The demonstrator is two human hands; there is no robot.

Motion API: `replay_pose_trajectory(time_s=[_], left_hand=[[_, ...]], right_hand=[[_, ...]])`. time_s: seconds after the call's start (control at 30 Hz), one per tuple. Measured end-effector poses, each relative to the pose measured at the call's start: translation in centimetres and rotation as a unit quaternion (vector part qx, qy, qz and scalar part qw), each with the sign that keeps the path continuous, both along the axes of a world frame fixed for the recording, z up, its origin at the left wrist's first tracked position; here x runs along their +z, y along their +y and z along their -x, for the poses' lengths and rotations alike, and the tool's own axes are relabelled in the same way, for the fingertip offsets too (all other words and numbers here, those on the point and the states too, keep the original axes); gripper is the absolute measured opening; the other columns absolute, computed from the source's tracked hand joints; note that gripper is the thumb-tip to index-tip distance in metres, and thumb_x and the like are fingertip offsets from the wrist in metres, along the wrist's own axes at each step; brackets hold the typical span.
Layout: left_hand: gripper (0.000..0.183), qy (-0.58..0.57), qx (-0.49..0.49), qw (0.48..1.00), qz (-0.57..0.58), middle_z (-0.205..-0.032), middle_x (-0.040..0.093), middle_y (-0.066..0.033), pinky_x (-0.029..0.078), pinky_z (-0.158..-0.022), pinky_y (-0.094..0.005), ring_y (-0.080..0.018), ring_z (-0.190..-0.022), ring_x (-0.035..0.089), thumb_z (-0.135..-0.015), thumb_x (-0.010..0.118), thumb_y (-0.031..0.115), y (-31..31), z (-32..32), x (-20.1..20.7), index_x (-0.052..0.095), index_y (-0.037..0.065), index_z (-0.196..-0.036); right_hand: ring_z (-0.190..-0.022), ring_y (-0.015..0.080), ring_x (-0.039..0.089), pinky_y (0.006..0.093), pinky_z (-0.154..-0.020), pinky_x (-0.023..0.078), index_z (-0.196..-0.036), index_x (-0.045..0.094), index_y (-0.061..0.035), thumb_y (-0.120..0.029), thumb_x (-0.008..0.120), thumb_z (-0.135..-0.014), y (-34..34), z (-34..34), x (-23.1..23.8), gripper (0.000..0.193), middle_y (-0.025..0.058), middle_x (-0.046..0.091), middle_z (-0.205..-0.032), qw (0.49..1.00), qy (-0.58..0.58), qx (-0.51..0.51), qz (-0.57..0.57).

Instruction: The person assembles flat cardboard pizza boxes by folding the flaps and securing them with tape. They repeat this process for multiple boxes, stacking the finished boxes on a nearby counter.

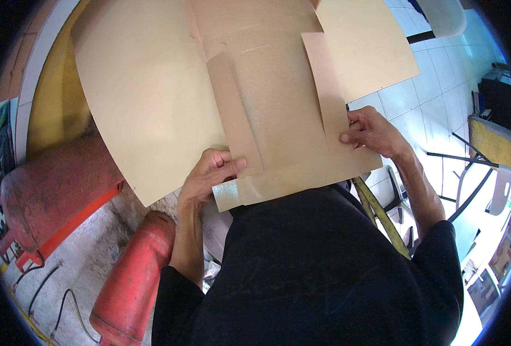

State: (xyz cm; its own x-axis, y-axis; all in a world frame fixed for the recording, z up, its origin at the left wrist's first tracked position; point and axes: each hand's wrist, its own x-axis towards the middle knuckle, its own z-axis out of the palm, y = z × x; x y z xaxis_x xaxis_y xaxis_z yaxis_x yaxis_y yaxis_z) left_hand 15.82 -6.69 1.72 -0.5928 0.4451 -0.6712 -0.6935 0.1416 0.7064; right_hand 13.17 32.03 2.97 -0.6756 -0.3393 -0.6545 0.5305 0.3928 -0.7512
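A brown cardboard piece (278,104) with long side flaps folded inward lies in front of me, its near edge close to my black shirt. My left hand (209,173) grips its near left corner, thumb on top beside the left flap (232,109). At the near right side, my right hand (374,132) pinches the edge by the right flap (324,81), thumb on top and fingers partly hidden beneath. A strip along the near edge (301,179) runs across between both hands, with a shiny patch at its left end.
Beneath the cardboard spreads a wide beige surface (146,104), showing also at the right. On the lower left are a large red tank (65,184) and a smaller red cylinder (137,277), with black hoses on the floor. Chairs (489,144) stand on white tiles at the right.
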Motion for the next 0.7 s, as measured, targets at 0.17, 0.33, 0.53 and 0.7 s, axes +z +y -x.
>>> replay_pose_trajectory(time_s=[0.17, 0.33, 0.53, 0.7], left_hand=[[0.028, -0.006, -0.092, 0.996, -0.007, -0.076, 0.069, 0.002, 0.045, -0.056, -0.0226, -0.0037, -0.065, 0.058, -0.089, 0.083, 0.026, -0.4, 0.5, -0.2, 0.076, -0.001, -0.093], [0.038, -0.028, -0.007, 0.999, 0.015, -0.091, 0.072, -0.0046, 0.05, -0.06, -0.0228, -0.0088, -0.066, 0.063, -0.098, 0.072, 0.033, -0.7, 0.5, -1.0, 0.073, -0.004, -0.104], [0.056, -0.043, 0.201, 0.977, -0.06, -0.095, 0.072, -0.0123, 0.054, -0.053, -0.0234, -0.0181, -0.063, 0.068, -0.111, 0.04, 0.048, 1.9, 0.5, 2.2, 0.06, -0.004, -0.122], [0.045, 0.108, 0.202, 0.972, 0.055, -0.082, 0.067, -0.0084, 0.044, -0.04, -0.0211, -0.013, -0.054, 0.061, -0.112, 0.042, 0.043, 4.5, -0.3, 1.1, 0.057, 0.0, -0.112]], right_hand=[[-0.074, 0.0112, 0.071, 0.0265, -0.079, 0.056, -0.126, 0.068, 0.0057, -0.014, 0.081, -0.086, -0.3, 0.0, -0.3, 0.046, 0.0117, 0.078, -0.093, 0.997, 0.047, 0.042, -0.034], [-0.074, 0.0093, 0.072, 0.0263, -0.075, 0.054, -0.121, 0.068, 0.005, -0.012, 0.077, -0.088, -0.2, -0.2, 0.7, 0.038, 0.0151, 0.078, -0.091, 0.994, 0.094, 0.048, -0.039], [-0.066, 0.0071, 0.067, 0.0237, -0.069, 0.051, -0.119, 0.068, 0.0021, -0.014, 0.078, -0.089, 0.0, 1.5, 1.3, 0.035, 0.0069, 0.074, -0.074, 0.987, 0.076, 0.015, -0.137], [-0.066, 0.0122, 0.069, 0.0247, -0.067, 0.055, -0.129, 0.061, 0.0066, -0.021, 0.073, -0.094, -1.4, 2.2, 1.8, 0.046, 0.0103, 0.073, -0.081, 0.996, 0.077, -0.031, -0.022]])
